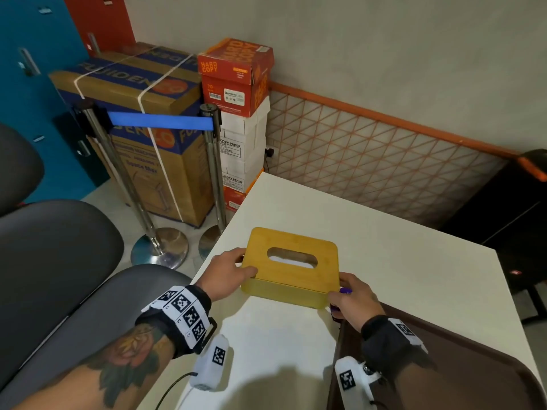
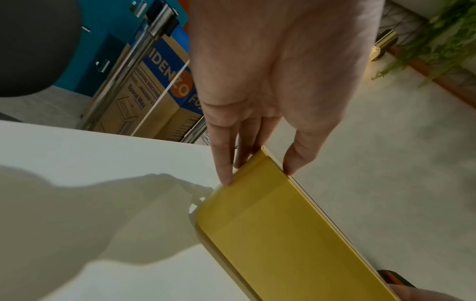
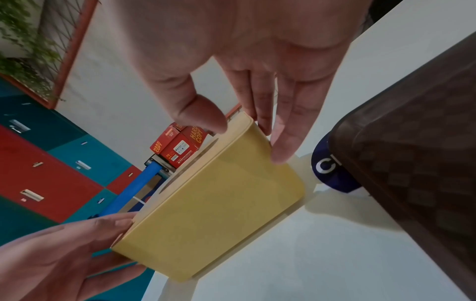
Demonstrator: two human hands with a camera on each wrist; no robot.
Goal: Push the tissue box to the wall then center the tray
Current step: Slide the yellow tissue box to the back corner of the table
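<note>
A yellow tissue box [image 1: 296,276] with an oval slot in its lid sits near the left edge of the white table [image 1: 399,247]. My left hand [image 1: 231,270] presses its left end, fingers straight down the side and thumb on the lid's edge [image 2: 259,175]. My right hand [image 1: 352,294] touches the right end the same way, thumb on the lid and straight fingers along the side [image 3: 247,140]. The box [image 3: 206,213] stands flat between both hands. A dark brown tray [image 1: 458,365] lies at the table's near right corner, under my right forearm.
A small blue-purple object [image 3: 327,169] sits between the tray [image 3: 412,163] and the box. The wall with an orange lattice panel [image 1: 370,161] runs behind the table. Stacked paper cartons [image 1: 236,78], a belt barrier post [image 1: 211,161] and grey chairs [image 1: 59,261] stand to the left.
</note>
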